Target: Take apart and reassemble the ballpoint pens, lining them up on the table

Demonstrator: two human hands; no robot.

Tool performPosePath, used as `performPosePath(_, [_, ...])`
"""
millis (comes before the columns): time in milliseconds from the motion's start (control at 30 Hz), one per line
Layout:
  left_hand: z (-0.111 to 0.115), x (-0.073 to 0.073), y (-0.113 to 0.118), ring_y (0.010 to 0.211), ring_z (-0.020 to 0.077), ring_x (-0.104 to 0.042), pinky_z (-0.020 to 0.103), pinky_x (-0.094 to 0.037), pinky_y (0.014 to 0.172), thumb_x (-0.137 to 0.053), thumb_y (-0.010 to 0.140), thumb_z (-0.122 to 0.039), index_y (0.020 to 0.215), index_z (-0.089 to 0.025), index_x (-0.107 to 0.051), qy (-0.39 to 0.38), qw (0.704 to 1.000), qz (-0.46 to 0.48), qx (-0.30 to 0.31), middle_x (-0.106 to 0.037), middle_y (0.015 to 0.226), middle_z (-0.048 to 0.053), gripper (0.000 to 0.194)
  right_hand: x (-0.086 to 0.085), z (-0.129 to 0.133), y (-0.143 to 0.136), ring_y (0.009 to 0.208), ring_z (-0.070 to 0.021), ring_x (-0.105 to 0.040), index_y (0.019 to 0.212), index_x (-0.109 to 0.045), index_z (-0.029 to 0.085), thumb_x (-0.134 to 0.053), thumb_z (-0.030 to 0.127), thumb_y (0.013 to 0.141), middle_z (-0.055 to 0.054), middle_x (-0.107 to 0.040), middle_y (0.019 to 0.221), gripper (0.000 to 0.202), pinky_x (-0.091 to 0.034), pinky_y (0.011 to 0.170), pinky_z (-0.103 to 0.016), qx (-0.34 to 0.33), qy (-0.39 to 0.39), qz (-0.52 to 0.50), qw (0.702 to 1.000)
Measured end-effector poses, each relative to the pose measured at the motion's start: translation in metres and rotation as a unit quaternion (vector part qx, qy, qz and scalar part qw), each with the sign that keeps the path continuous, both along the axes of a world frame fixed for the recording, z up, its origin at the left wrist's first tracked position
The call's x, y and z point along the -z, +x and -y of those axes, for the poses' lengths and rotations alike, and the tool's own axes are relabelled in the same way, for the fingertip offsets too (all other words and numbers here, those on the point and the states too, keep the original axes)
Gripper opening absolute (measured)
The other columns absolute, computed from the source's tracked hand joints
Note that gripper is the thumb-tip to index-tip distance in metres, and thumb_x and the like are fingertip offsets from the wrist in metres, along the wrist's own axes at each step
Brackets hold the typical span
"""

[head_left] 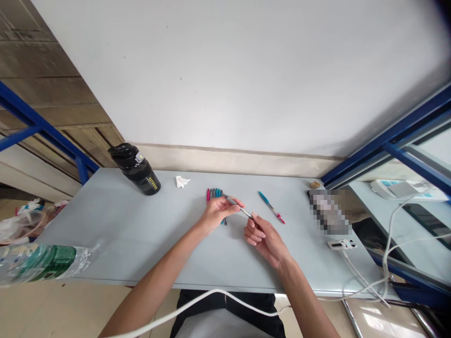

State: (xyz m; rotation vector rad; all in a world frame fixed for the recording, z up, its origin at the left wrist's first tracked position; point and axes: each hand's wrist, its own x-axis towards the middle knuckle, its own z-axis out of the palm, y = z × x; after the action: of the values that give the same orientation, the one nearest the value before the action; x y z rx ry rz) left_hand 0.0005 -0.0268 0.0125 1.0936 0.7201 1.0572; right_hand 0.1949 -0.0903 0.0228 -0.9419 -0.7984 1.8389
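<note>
A slim grey and black pen [244,212] is held at a slant above the grey table [141,239]. Around its upper left end the fingers of my left hand [217,211] are closed. My right hand [263,236] pinches its lower right end, other fingers curled. Beneath and behind my left hand lies a row of several pens [214,193], pink, grey and teal, partly covered by that hand. Apart from them, to the right, rests a pen with a teal end and a pink end [271,207].
A black bottle [136,169] and crumpled tissue [182,181] stand at the back left. A plastic bottle [45,262] lies at the left edge. On the right are a blurred phone-like object [328,211], a small white device [342,244] and a white cable [364,279].
</note>
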Motion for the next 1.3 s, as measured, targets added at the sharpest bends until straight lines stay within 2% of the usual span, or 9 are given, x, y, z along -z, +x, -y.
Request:
performPosePath(133, [-0.001,0.003,0.005,0.101,0.0221,-0.075,0.035,-0.057,0.092,-0.087,0.089,-0.049,0.114,-0.020,-0.080,-0.008,0.999,0.028,-0.035,-0.080,0.115,0.012,0.039,0.005,-0.010,0.006,0.057,-0.0136,-0.025,0.081,-0.062,0.022,-0.063,0.064,0.104,0.008,-0.025,0.061,0.048,-0.031,0.056,-0.030,0.061,0.077,0.105,0.990])
performPosePath(300, [-0.008,0.004,0.000,0.085,0.0160,-0.071,0.029,-0.058,0.079,-0.085,0.089,-0.055,0.101,-0.020,-0.083,-0.037,0.986,0.050,-0.154,-0.077,0.102,0.008,0.037,0.001,-0.016,0.018,0.068,-0.0177,-0.044,0.094,-0.072,0.021,-0.065,0.066,0.102,-0.001,-0.055,0.076,0.046,-0.037,0.062,-0.033,0.083,0.238,0.394,0.884])
performPosePath(400, [-0.011,0.003,-0.004,0.081,0.0152,-0.070,0.031,-0.059,0.080,-0.088,0.086,-0.053,0.095,-0.020,-0.084,-0.040,0.984,0.053,-0.163,-0.078,0.102,0.009,0.034,-0.005,-0.018,0.023,0.067,-0.0174,-0.046,0.089,-0.072,0.021,-0.061,0.065,0.104,-0.001,-0.056,0.074,0.048,-0.039,0.063,-0.033,0.066,0.255,0.418,0.869])
performPosePath(567, [-0.010,0.005,-0.005,0.084,0.0176,-0.075,0.034,-0.061,0.088,-0.087,0.088,-0.050,0.100,-0.021,-0.086,-0.028,0.987,0.044,-0.153,-0.080,0.096,0.008,0.031,-0.004,-0.033,0.024,0.067,-0.0181,-0.050,0.083,-0.070,0.023,-0.062,0.065,0.105,0.000,-0.054,0.067,0.048,-0.047,0.068,-0.036,0.111,0.231,0.303,0.918])
performPosePath(767, [-0.002,0.000,0.002,0.107,0.0268,-0.079,0.041,-0.060,0.103,-0.094,0.081,-0.044,0.110,-0.021,-0.086,-0.013,0.996,-0.012,-0.089,-0.084,0.110,0.012,0.038,-0.005,-0.076,0.015,0.101,-0.0225,-0.068,0.096,-0.068,0.026,-0.070,0.068,0.098,-0.007,-0.071,0.109,0.042,-0.058,0.081,-0.036,0.186,0.149,0.083,0.968])
performPosePath(833, [0.000,-0.003,0.004,0.116,0.0292,-0.077,0.042,-0.058,0.107,-0.095,0.080,-0.044,0.111,-0.020,-0.085,-0.005,0.997,-0.020,-0.072,-0.083,0.119,0.014,0.040,-0.006,-0.089,0.015,0.098,-0.0217,-0.069,0.097,-0.064,0.027,-0.072,0.067,0.097,-0.004,-0.069,0.101,0.041,-0.060,0.085,-0.038,0.173,0.124,0.023,0.977])
performPosePath(933, [0.000,-0.006,0.003,0.122,0.0297,-0.075,0.044,-0.053,0.113,-0.088,0.087,-0.049,0.108,-0.020,-0.084,-0.006,0.995,-0.017,-0.096,-0.082,0.120,0.015,0.036,-0.002,-0.099,0.022,0.063,-0.0150,-0.052,0.090,-0.056,0.027,-0.073,0.059,0.099,0.005,-0.046,0.071,0.037,-0.056,0.065,-0.031,0.164,0.108,-0.056,0.979])
performPosePath(1033, [-0.004,-0.006,-0.002,0.115,0.0284,-0.076,0.042,-0.053,0.110,-0.084,0.091,-0.054,0.098,-0.019,-0.082,-0.011,0.989,-0.010,-0.146,-0.083,0.110,0.014,0.035,0.008,-0.099,0.037,0.050,-0.0127,-0.022,0.077,-0.044,0.027,-0.067,0.051,0.102,0.009,-0.025,0.063,0.042,-0.035,0.043,-0.025,0.154,0.103,-0.085,0.979])
performPosePath(1300, [-0.010,0.001,-0.008,0.086,0.0199,-0.071,0.034,-0.057,0.081,-0.081,0.092,-0.057,0.093,-0.017,-0.079,-0.026,0.982,0.010,-0.187,-0.076,0.090,0.009,0.040,0.024,-0.092,0.059,0.051,-0.0115,-0.005,0.068,-0.024,0.025,-0.063,0.043,0.096,0.008,-0.021,0.055,0.051,-0.023,0.040,-0.024,0.162,0.091,-0.170,0.968])
